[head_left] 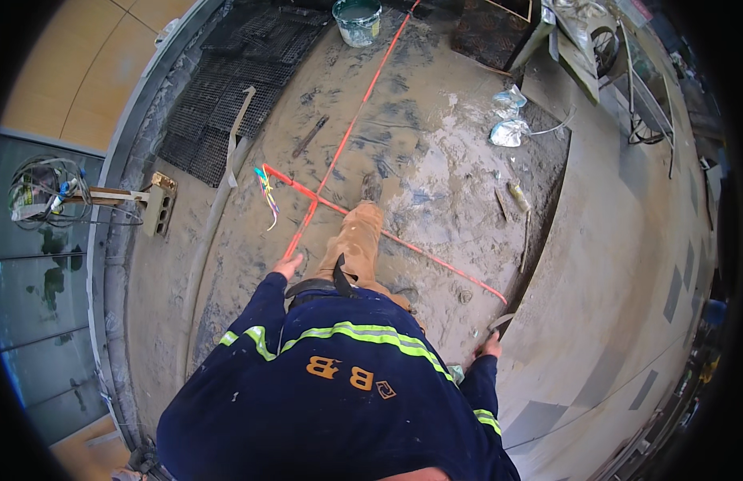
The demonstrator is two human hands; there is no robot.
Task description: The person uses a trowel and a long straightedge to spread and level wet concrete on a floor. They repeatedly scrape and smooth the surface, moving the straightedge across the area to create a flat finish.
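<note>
My left hand (pixel 288 264) is low at my left side, where a red pipe (pixel 302 225) runs behind it; whether it grips the pipe is unclear. My right hand (pixel 489 344) is closed at a thin, curved grey tool (pixel 500 322), whose exact kind I cannot make out. Red pipes cross on the muddy floor ahead of me, with a bundle of coloured wires (pixel 266 196) at the left end. My booted foot (pixel 370 187) stands just beyond the crossing.
Black mesh panels (pixel 212 120) and a bucket (pixel 357 24) lie ahead. A block (pixel 159 210) with coiled cable (pixel 46 180) is left. At right are crumpled bags (pixel 510 132), a stepped edge beside grey boards (pixel 608 248), and a wheeled cart (pixel 644 104).
</note>
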